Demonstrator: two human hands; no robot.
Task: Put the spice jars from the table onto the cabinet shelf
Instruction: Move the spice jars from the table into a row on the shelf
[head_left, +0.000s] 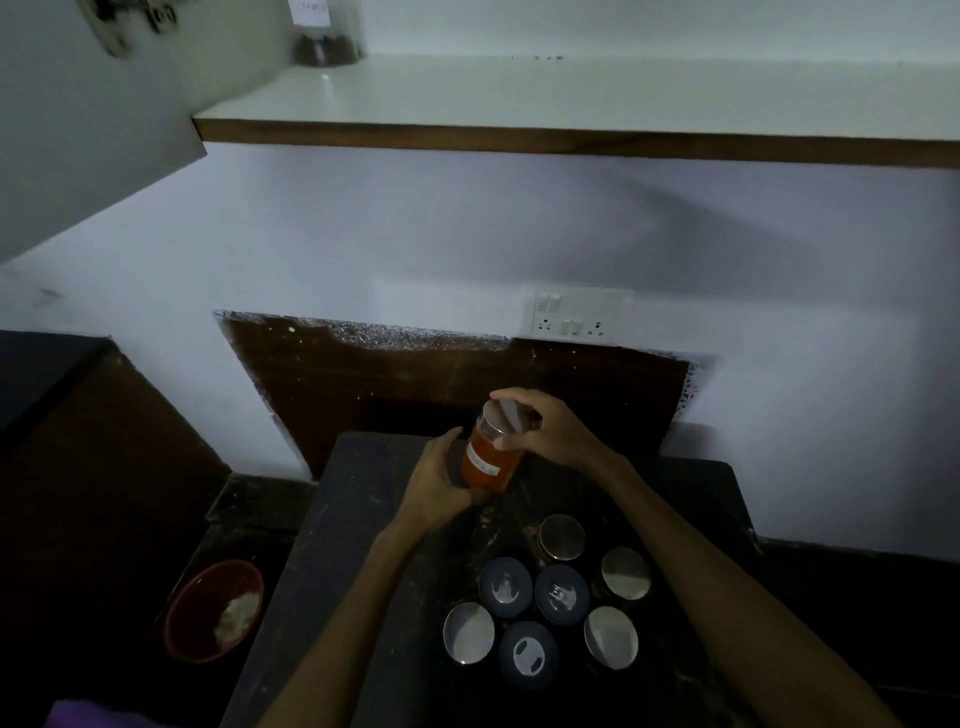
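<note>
- Orange powder fills the spice jar (491, 462), held tilted above the far end of the dark table (363, 519), clear of its surface.
- Left hand (439, 480) cups the jar's lower body, its grip closed on the glass; right hand (540, 423) clasps the jar's metal lid (506, 415) from above.
- Nearer the camera than the held jar, seven more jars (540, 603) stand clustered on the table: four with shiny metal lids, three with dark lids, set close together.
- Left of the table and lower, a red bowl (214, 610) holds something pale.
- High above the held jar, the white cabinet shelf (571, 98) with a brown edge spans the wall; one brown-filled jar (324, 49) stands at its far left corner.
- Between shelf and table, a switch plate (576, 314) sits on the wall; an open cabinet door (93, 130) hangs at the upper left.
</note>
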